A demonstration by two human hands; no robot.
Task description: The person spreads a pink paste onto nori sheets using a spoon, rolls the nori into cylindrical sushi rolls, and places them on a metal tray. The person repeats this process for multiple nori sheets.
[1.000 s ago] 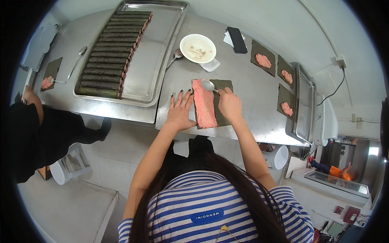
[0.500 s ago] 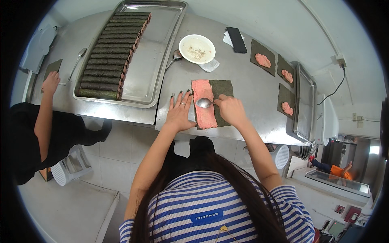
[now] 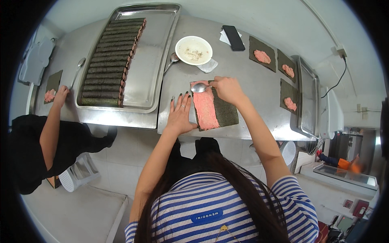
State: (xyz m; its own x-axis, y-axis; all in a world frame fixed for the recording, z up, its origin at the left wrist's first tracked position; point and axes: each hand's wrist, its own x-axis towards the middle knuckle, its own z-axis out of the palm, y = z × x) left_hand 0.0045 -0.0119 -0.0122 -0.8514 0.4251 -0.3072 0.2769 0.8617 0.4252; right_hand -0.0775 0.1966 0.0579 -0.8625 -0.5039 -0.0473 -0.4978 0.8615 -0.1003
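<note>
My right hand (image 3: 229, 90) grips a metal spoon (image 3: 198, 88), its bowl pressed on the far end of a pink minced paste (image 3: 206, 109). The paste lies as a flat band along the left part of a dark green seaweed sheet (image 3: 225, 112); the sheet's right part is bare. My left hand (image 3: 180, 117) rests flat on the steel table with fingers spread, its thumb at the sheet's near left edge. Beyond the sheet stands a white bowl (image 3: 193, 50) of cloudy liquid with bits in it.
A steel tray (image 3: 158, 81) at left holds several seaweed rolls (image 3: 107, 67). Several seaweed sheets with paste (image 3: 262, 57) lie at right, beside another tray (image 3: 308, 101). A phone (image 3: 233, 38) and a second spoon (image 3: 174, 58) lie near the bowl. At far left is a co-worker's hand (image 3: 61, 96).
My right hand has moved the spoon away from me, from mid-band to the paste's far end. My left hand stays put. The co-worker's hand has shifted right, and paste now shows on that sheet.
</note>
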